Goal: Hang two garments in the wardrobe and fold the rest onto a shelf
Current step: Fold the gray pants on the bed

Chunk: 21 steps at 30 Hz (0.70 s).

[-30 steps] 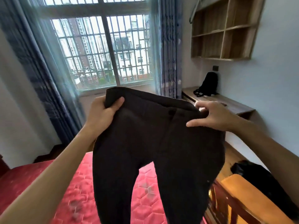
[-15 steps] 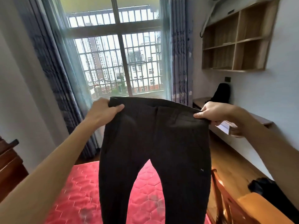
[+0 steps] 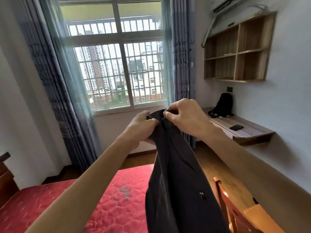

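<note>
A pair of dark grey trousers hangs in front of me, folded lengthwise so the two legs lie together. My left hand and my right hand both pinch the waistband at the top, almost touching each other. The legs drop down past the lower edge of the view, over the red mattress. A small label shows on the fabric low down. No wardrobe or hanger is in view.
A barred window with blue curtains faces me. On the right wall hangs a wooden shelf unit above a wall desk carrying a black bag and a phone. A wooden chair stands at the lower right.
My hands have come together, bringing both ends of the waistband to the middle, so the trousers changed from spread flat to folded in half lengthwise. My view has tilted upward.
</note>
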{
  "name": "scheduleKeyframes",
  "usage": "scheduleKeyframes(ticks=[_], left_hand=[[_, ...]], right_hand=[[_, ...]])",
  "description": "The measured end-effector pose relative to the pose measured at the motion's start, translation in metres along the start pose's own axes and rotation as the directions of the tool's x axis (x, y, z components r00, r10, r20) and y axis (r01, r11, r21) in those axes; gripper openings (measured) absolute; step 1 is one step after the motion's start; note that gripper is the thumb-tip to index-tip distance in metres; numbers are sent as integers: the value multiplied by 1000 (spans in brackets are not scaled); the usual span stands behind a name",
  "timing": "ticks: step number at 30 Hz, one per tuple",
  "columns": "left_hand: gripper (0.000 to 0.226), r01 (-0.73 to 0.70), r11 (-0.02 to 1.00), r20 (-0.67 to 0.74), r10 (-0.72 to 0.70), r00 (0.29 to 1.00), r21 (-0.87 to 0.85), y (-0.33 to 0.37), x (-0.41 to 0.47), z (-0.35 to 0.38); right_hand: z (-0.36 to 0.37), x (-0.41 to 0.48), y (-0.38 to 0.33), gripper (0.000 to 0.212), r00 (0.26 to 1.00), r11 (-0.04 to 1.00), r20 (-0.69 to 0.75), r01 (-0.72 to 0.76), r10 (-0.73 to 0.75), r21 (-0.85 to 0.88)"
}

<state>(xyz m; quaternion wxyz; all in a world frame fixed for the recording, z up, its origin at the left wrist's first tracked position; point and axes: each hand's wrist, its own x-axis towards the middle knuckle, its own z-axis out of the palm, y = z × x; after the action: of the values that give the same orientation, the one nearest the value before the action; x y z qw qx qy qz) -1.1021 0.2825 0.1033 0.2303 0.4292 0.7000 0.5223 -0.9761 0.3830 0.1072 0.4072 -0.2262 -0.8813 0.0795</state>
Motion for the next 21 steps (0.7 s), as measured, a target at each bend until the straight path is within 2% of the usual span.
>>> scheduleKeyframes(ticks=[2,5,8,9,10,11,13,15,16,18,20,21], left_hand=[[41,-28,999,28,29,999,-26,6,-4,1],[30,-72,995,59,76,995,-64,15,-9,4],[33,-45,971,35,55,998,-236,21,-13,5],[37,-29,954,34,41,999,-299,22,-13,4],[41,-5,931,40,21,999,-364,22,-12,4],[47,33,906,55,-11,998,-422,22,-11,3],[59,120,862,138,-58,989,-493,24,-9,3],[64,143,893,242,-40,970,-428,24,-6,3],[61,116,927,250,-24,968,-358,23,-5,1],[56,5,968,136,30,990,-252,16,1,-6],[67,-114,990,-52,111,992,-77,1,16,-15],[74,-131,991,-140,135,981,35,-5,22,-20]], right_hand=[[-1,0,-4,22,1000,1000,-19,10,-9,25],[-3,3,-13,28,1000,997,12,-26,25,78],[-11,0,-23,62,966,925,190,-230,178,301],[-14,-4,-25,70,946,899,272,-266,174,349],[-15,-8,-25,74,933,903,339,-248,125,351],[-14,-12,-24,70,924,929,378,-190,60,318],[-9,-19,-18,45,932,988,361,-14,-43,154],[-5,-20,-7,22,962,992,257,60,-87,111],[-6,-20,-2,15,974,989,217,29,-61,148],[-10,-16,11,12,977,941,202,-133,71,311],[-16,-14,24,17,959,784,225,-271,172,558],[-19,-14,28,20,957,690,220,-288,187,665]])
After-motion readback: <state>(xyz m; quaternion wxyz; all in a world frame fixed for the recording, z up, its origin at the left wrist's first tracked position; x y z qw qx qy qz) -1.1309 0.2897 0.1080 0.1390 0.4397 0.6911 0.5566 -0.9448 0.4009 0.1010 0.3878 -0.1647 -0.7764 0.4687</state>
